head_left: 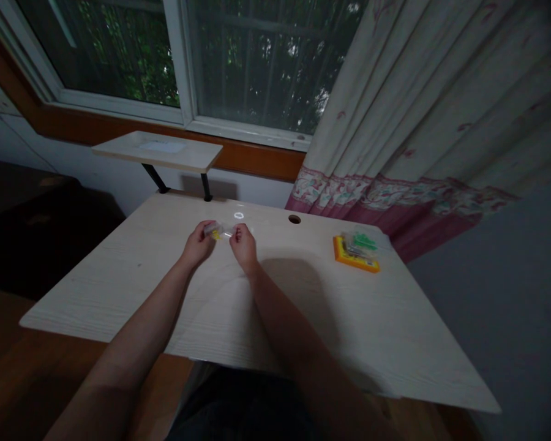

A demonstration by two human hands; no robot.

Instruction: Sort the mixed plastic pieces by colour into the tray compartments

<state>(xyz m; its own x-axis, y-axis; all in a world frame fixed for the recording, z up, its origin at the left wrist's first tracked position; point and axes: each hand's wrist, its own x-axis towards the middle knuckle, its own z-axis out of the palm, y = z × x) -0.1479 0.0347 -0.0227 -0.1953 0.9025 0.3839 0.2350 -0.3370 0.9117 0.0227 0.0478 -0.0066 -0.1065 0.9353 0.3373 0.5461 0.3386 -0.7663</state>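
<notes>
Over the back half of the pale desk, both hands hold one small clear plastic packet [218,231] with a bit of yellow in it. What it contains is too small to make out. My left hand [199,242] is closed on the packet's left end. My right hand [243,243] pinches its right end, the fingers pressed together. Just behind the packet, a small bright white ring [239,215] shows on the desk surface; whether it is an object or a reflection I cannot tell.
The wood-grain desk [119,278] has a round cable hole [294,219] at the back. A raised shelf [193,156] stands back left. On the right lies an orange-yellow box [356,262] with clear packaging and green pieces [364,241] on top. A curtain [376,153] hangs behind the right corner.
</notes>
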